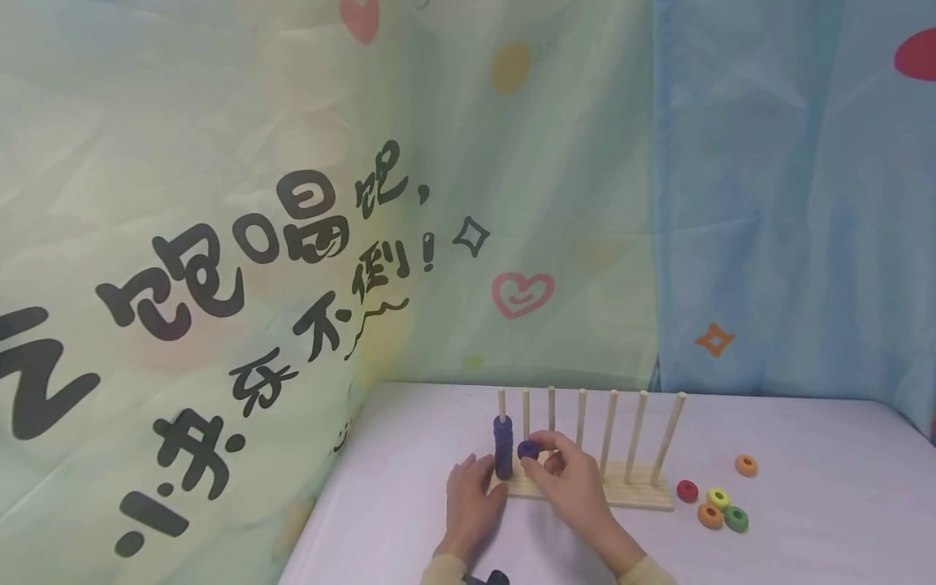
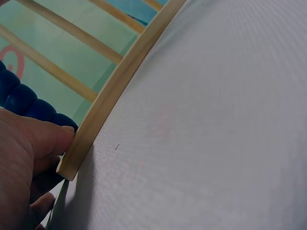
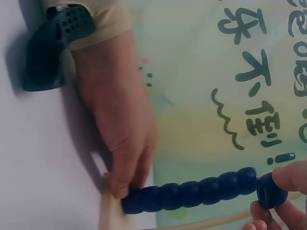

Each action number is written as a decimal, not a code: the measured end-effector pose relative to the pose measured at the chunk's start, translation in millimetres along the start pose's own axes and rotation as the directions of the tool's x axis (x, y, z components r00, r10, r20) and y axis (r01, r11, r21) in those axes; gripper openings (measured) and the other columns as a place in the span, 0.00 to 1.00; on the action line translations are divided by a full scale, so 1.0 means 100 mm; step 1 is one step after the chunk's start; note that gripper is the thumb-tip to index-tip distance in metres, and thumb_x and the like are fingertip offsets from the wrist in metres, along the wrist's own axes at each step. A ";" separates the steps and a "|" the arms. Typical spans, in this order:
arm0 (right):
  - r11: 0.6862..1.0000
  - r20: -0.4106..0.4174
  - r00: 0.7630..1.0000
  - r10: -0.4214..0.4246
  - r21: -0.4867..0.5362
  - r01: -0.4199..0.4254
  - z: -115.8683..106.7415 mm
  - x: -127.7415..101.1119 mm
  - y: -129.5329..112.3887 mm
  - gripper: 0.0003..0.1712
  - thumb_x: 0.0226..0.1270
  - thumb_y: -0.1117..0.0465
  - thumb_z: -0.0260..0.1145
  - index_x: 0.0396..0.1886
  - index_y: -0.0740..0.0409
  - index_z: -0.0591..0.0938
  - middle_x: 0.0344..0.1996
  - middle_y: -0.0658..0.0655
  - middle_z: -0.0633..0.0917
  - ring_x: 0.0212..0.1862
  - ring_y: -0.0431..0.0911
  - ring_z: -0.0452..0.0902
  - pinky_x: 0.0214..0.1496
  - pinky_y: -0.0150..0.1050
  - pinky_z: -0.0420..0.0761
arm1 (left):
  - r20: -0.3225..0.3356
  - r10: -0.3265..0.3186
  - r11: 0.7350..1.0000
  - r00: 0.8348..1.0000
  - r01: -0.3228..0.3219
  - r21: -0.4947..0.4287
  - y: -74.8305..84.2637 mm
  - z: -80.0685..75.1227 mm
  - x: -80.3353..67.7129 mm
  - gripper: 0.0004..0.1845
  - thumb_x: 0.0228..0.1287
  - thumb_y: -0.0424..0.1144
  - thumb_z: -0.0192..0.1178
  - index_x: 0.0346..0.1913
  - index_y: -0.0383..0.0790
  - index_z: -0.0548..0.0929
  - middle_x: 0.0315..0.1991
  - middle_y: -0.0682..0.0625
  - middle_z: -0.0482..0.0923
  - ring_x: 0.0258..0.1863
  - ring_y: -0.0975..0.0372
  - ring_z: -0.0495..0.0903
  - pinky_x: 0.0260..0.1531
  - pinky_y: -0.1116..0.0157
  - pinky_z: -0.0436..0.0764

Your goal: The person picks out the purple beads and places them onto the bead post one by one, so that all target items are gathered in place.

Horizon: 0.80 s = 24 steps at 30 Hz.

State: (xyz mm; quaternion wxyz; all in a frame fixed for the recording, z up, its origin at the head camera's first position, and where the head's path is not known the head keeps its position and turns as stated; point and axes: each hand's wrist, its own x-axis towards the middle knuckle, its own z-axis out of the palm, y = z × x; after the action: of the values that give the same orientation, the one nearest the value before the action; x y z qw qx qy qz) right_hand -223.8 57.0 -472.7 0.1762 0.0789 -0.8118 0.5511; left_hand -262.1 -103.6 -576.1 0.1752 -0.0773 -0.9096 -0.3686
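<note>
A wooden peg rack [image 1: 636, 494] has a row of upright pegs on a flat base. Dark blue beads [image 1: 503, 448] are stacked on its leftmost peg, whose bare tip sticks out above them. My left hand [image 1: 471, 497] grips the left end of the base, the thumb [image 2: 60, 139] along the front beside the lowest bead and the fingers behind. Between thumb and fingertips my right hand [image 1: 578, 487] pinches a loose blue bead [image 3: 271, 190]. In the head view this bead overlaps the second peg [image 1: 526, 414], below its tip; the other pegs carry no beads.
Right of the rack lie loose beads: a red one [image 1: 687, 491], a yellow one [image 1: 718, 499], a green one [image 1: 736, 518] and two orange ones, one [image 1: 746, 465] farther back. Printed curtains [image 1: 585, 203] hang behind and left of the white table [image 1: 819, 536].
</note>
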 end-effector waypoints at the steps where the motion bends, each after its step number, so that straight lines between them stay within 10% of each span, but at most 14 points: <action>1: 1.000 -0.001 1.000 -0.010 0.003 0.010 -0.01 0.02 -0.01 0.17 0.48 0.59 0.72 0.41 0.51 0.81 0.30 0.45 0.81 0.20 0.40 0.69 0.14 0.29 0.68 | 0.001 0.000 1.000 1.000 0.000 -0.001 0.00 0.00 0.00 0.20 0.49 0.41 0.62 0.49 0.50 0.79 0.50 0.54 0.79 0.60 0.50 0.67 0.64 0.46 0.53; 24: 0.994 0.017 0.993 -0.113 -0.003 0.113 -0.05 0.24 -0.41 0.17 0.50 0.57 0.71 0.42 0.48 0.81 0.33 0.43 0.82 0.24 0.38 0.74 0.21 0.30 0.74 | 0.006 -0.008 1.000 1.000 0.008 0.004 -0.01 0.00 0.00 0.21 0.49 0.41 0.62 0.51 0.47 0.79 0.50 0.53 0.79 0.60 0.51 0.67 0.64 0.47 0.52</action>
State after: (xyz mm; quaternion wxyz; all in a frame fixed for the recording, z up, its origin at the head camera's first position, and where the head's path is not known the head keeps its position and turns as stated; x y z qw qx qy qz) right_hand -231.5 48.1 -426.9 0.2004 0.1289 -0.8085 0.5381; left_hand -262.1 -104.2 -576.8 0.1711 -0.0743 -0.9113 -0.3672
